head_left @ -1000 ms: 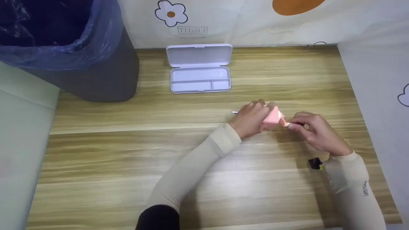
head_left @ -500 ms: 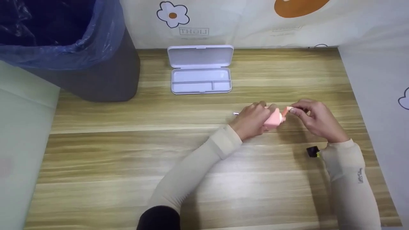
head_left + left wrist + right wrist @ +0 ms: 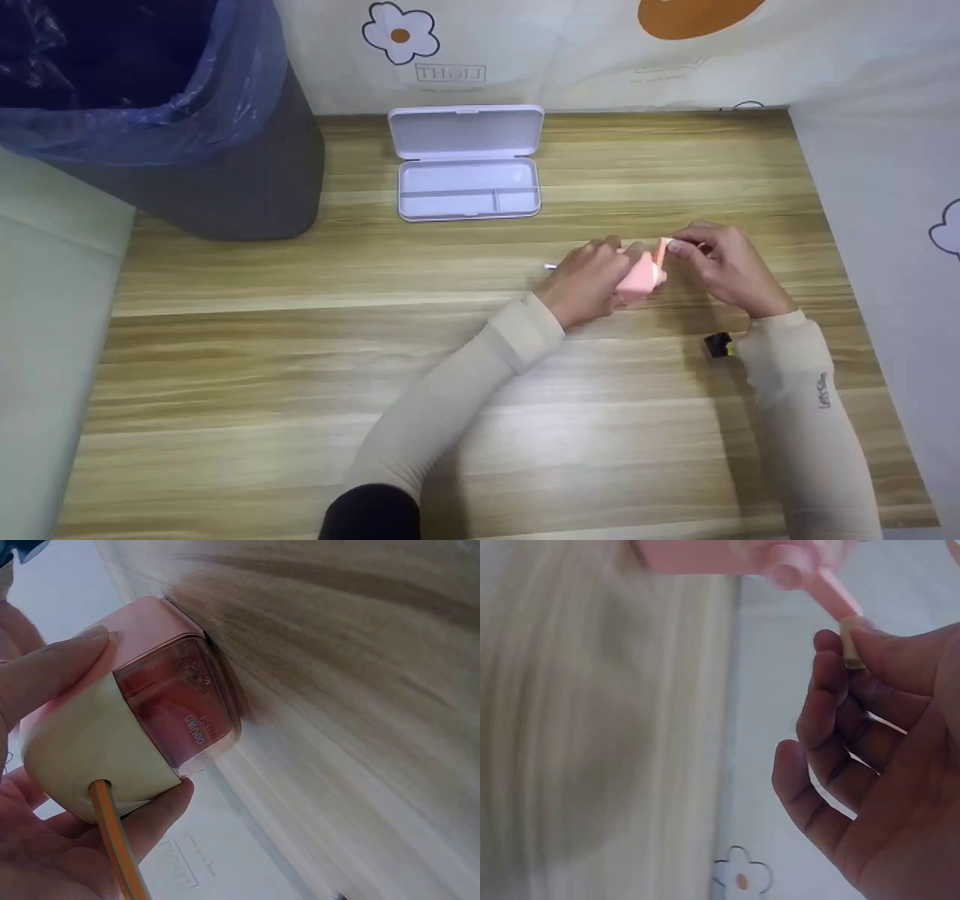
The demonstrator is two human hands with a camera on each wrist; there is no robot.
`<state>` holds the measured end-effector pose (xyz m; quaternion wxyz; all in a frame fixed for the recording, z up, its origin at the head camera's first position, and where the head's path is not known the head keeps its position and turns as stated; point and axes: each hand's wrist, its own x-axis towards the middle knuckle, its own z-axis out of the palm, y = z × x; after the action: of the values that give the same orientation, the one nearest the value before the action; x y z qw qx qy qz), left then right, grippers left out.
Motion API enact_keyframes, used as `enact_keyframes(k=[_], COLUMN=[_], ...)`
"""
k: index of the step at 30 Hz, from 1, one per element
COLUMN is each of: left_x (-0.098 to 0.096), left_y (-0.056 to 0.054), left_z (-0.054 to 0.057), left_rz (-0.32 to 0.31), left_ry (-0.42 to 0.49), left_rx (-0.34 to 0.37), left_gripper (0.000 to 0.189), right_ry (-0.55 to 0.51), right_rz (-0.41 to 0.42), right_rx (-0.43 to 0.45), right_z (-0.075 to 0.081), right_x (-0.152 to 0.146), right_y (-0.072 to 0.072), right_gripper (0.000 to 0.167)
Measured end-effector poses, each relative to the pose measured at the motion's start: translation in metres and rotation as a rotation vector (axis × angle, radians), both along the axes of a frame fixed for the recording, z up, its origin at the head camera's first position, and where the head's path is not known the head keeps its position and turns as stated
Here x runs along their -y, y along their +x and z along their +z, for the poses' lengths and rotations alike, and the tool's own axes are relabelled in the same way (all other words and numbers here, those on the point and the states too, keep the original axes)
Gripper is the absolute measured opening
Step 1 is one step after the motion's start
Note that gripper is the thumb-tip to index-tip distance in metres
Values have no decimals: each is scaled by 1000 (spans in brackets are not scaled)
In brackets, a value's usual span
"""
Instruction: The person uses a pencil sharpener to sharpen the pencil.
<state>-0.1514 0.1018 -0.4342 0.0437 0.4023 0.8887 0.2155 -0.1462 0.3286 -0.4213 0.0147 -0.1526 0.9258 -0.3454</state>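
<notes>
My left hand (image 3: 589, 281) grips a pink pencil sharpener (image 3: 637, 277) on its side above the table. In the left wrist view, the sharpener's cream front (image 3: 97, 742) has a hole with an orange pencil (image 3: 116, 840) in it, and a clear window (image 3: 176, 705) shows the reddish inside. The pencil's white end (image 3: 550, 266) shows left of the hand in the head view. My right hand (image 3: 724, 262) pinches the small cream knob (image 3: 850, 645) of the pink crank arm (image 3: 832, 594) between thumb and forefinger. The crank points away from me.
An open pale lilac pencil case (image 3: 469, 214) with compartments stands at the back. A grey bin (image 3: 247, 195) with a blue liner is at the left. A small black object (image 3: 718, 345) shows beside the right sleeve. Walls bound the back and right.
My right hand has moved away from me and slightly left with the knob, swinging the crank from pointing near me to pointing away. My left hand and the sharpener have stayed in place.
</notes>
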Motion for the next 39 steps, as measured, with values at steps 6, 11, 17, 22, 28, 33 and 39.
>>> enact_keyframes(k=[6,11,17,22,28,33,39], left_x=[0,1,1,0,1,1,2], left_y=[0,-1,0,0,0,1,1], left_z=[0,0,-2,-2,-3,-3,-3], left_rz=[-4,-5,-4,-3,9,11,15], left_ry=[-1,-5,0,7,-18,-13,-17], left_rx=[7,-11,0,-3,-33,-29,-37], left_gripper=[57,53,54,56,53,53,55], right_ry=[0,-23,2,8,47,93,123], right_rz=[50,45,65,54,60,79,79], right_rx=[90,125,137,149,129,100,91], right_z=[-32,-42,-42,-42,-42,-42,-41], right_x=[1,2,2,3,4,6,9], right_y=[-9,-8,-6,-2,2,5,9], right_gripper=[17,18,20,23,25,21,20])
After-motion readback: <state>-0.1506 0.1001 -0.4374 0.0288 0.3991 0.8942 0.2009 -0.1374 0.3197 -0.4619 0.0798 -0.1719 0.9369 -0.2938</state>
